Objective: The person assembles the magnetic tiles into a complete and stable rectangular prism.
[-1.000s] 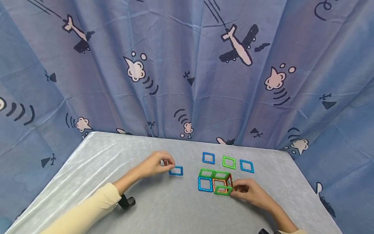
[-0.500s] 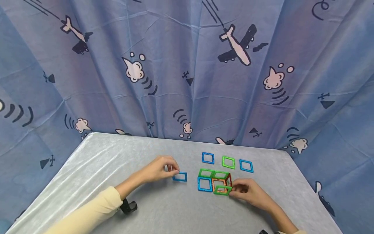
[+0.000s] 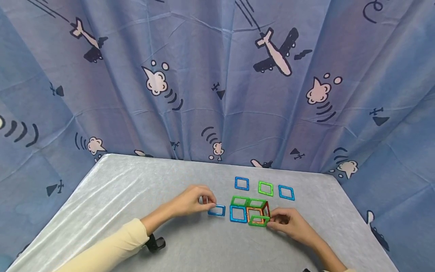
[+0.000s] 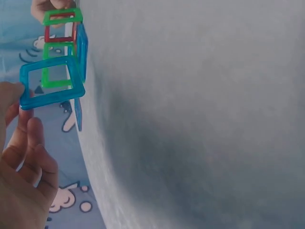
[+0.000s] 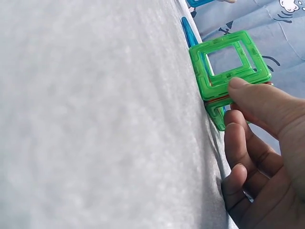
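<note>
No legible text or numbers.

From what we can see, the front of the surface (image 3: 204, 245) is our widest lane, with the left forearm (image 3: 156, 219) cutting across its left side. The left grip (image 3: 196, 200) holds a blue frame (image 3: 216, 214) just beside the flat blue tile (image 3: 238, 221), so only a thin gap's left between those two. Coming in from above, we've got room over that flat tile and the orange one (image 3: 255, 208).

Orange is boxed on three sides though: green back wall (image 3: 249, 201), red side tile (image 3: 268, 209), green front tile (image 3: 259, 225). The right grip (image 3: 289, 223) plugs the right approach. Behind the wall there's a narrow strip, then three loose tiles (image 3: 266, 183), then the curtain (image 3: 217, 113).
</note>
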Available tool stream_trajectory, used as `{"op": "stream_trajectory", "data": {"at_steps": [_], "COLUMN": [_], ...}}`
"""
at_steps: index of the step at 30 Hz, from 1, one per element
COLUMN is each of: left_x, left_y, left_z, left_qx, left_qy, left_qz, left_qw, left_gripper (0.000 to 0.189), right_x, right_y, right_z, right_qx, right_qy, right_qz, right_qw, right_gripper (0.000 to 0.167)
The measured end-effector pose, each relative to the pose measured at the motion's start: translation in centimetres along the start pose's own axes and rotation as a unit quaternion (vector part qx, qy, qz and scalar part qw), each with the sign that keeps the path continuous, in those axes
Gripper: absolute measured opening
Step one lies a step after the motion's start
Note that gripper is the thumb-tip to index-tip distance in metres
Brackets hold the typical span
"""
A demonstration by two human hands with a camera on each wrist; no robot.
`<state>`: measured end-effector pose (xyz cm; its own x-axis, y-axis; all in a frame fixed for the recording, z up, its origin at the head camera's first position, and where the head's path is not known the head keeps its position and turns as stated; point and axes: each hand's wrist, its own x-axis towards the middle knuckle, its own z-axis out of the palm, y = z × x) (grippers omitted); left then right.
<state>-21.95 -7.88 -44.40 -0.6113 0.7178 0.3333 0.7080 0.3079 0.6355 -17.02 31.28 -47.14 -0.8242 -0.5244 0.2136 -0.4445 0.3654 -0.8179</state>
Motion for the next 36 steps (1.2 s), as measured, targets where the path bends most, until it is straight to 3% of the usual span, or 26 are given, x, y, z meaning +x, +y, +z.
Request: {"op": "stream_trajectory", "data": {"at_steps": [19,36], "left_x": [2.6,3.2], "left_y": [1.0,1.0], "left_z": [2.6,4.4], "left_qx": [-0.019,-0.042], "left_qy": [-0.017,-0.025], "left_qz": [0.027,0.017], "left_qw": [0.9993,0.9986], "left_gripper": [0.004,0.005], "right_x": [0.1,0.0], "right_y": [-0.4,0.0], "right_z": [0.0,0.0], "right_qx": [-0.001,-0.012], "right_qy": [0.002,0.002], "right_qz": [-0.011,0.003], "right_qw": [0.9999,0.9999], "right_gripper": [0.012,0.010]}}
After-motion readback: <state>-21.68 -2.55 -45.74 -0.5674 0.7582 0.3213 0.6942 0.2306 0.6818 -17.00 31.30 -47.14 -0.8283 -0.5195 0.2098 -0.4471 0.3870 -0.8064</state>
